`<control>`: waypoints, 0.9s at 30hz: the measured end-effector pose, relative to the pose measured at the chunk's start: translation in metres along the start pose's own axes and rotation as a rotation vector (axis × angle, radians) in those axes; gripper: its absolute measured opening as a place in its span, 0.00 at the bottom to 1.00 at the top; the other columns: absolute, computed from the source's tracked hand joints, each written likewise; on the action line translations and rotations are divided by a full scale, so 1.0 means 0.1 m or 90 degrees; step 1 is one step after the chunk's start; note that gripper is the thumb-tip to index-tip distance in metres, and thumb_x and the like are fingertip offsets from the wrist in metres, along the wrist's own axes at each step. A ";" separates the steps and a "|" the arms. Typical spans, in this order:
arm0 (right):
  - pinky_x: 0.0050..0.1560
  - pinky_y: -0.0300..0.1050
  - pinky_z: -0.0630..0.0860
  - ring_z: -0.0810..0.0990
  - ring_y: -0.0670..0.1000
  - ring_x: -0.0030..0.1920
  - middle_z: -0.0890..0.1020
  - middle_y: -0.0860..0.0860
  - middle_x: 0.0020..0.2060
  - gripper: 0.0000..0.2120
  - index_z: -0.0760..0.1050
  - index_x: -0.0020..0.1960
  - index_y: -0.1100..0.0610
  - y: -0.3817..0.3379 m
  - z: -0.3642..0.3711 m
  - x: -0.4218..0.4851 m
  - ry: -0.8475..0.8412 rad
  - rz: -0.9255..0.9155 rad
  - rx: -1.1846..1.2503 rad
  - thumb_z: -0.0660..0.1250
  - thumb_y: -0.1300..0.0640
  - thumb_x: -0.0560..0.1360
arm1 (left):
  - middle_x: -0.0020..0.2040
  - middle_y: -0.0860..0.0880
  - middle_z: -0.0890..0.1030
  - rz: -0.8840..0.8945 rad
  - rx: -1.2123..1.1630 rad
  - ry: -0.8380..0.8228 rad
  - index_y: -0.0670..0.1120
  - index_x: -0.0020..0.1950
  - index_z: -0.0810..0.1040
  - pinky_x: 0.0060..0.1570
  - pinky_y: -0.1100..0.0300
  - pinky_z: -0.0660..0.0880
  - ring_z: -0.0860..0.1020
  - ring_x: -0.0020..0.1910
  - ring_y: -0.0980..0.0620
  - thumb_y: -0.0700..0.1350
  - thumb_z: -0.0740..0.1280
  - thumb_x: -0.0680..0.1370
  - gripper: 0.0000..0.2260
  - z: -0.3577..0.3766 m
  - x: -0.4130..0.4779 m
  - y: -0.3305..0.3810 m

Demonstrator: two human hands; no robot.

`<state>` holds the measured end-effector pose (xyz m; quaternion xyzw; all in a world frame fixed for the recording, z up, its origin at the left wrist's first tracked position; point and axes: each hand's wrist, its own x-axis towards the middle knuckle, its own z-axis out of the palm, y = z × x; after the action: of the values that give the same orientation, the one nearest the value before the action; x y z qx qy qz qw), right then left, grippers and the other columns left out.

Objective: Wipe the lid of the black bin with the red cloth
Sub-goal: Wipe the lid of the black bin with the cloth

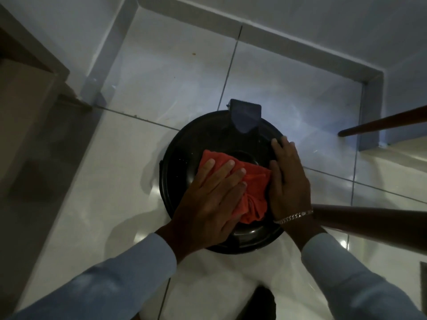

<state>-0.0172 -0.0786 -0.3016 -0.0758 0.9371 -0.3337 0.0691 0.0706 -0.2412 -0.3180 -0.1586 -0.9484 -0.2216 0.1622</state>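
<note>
Red cloth (pixel 251 188) under left hand (pixel 208 204), fingers spread flat, pressing it onto black lid (pixel 184 146) at frame centre. Right hand (pixel 288 181) open, palm down on lid's right side, touching cloth's edge; chain bracelet (pixel 293 217) at wrist. Pale blue sleeves (pixel 129 269) on both arms. Round bin on glossy white tiled floor (pixel 161 77). Brown wooden legs (pixel 381 123) at right edge of frame.
</note>
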 end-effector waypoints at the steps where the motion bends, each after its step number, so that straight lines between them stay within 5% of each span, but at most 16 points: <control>1: 0.76 0.49 0.54 0.54 0.51 0.78 0.62 0.54 0.77 0.23 0.60 0.75 0.53 0.00 0.04 -0.02 -0.001 -0.002 -0.014 0.52 0.53 0.81 | 0.67 0.39 0.78 -0.014 -0.002 0.001 0.38 0.63 0.80 0.69 0.34 0.66 0.72 0.71 0.38 0.50 0.61 0.80 0.20 -0.03 -0.02 -0.06; 9: 0.78 0.55 0.53 0.58 0.59 0.78 0.63 0.58 0.77 0.24 0.60 0.75 0.57 -0.12 0.11 0.00 -0.001 0.020 -0.107 0.53 0.55 0.79 | 0.74 0.36 0.67 -0.195 -0.039 0.006 0.36 0.71 0.70 0.70 0.30 0.60 0.61 0.77 0.35 0.55 0.59 0.79 0.28 -0.22 -0.24 -0.28; 17: 0.76 0.54 0.58 0.63 0.58 0.76 0.67 0.57 0.75 0.23 0.59 0.75 0.55 -0.10 0.25 -0.02 0.066 -0.007 -0.186 0.51 0.51 0.81 | 0.78 0.42 0.64 0.153 0.019 -0.168 0.47 0.76 0.65 0.76 0.37 0.52 0.57 0.79 0.38 0.61 0.57 0.78 0.30 -0.37 -0.56 -0.74; 20: 0.76 0.57 0.61 0.64 0.58 0.76 0.68 0.58 0.74 0.24 0.59 0.75 0.55 -0.13 0.25 -0.02 0.068 -0.004 -0.179 0.51 0.51 0.81 | 0.77 0.40 0.65 0.002 -0.034 -0.124 0.44 0.75 0.67 0.75 0.35 0.56 0.58 0.79 0.39 0.58 0.60 0.78 0.29 -0.38 -0.43 -0.56; 25: 0.75 0.61 0.63 0.65 0.59 0.75 0.68 0.59 0.74 0.24 0.61 0.74 0.58 -0.19 0.25 -0.02 0.063 0.006 -0.191 0.52 0.53 0.80 | 0.76 0.40 0.68 -0.443 -0.045 0.004 0.42 0.73 0.69 0.73 0.35 0.59 0.61 0.77 0.37 0.56 0.61 0.77 0.28 -0.21 0.18 -0.01; 27: 0.73 0.61 0.65 0.66 0.59 0.74 0.69 0.59 0.73 0.23 0.61 0.74 0.58 -0.19 0.25 -0.01 0.068 0.014 -0.200 0.53 0.53 0.81 | 0.76 0.40 0.68 -0.455 -0.026 -0.013 0.43 0.74 0.69 0.73 0.35 0.57 0.61 0.77 0.36 0.55 0.59 0.77 0.28 -0.19 0.36 0.00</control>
<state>-0.0103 -0.1084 -0.3092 -0.0577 0.9808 -0.1859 0.0104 0.0425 -0.2421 -0.2888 0.1779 -0.9409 -0.2814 0.0621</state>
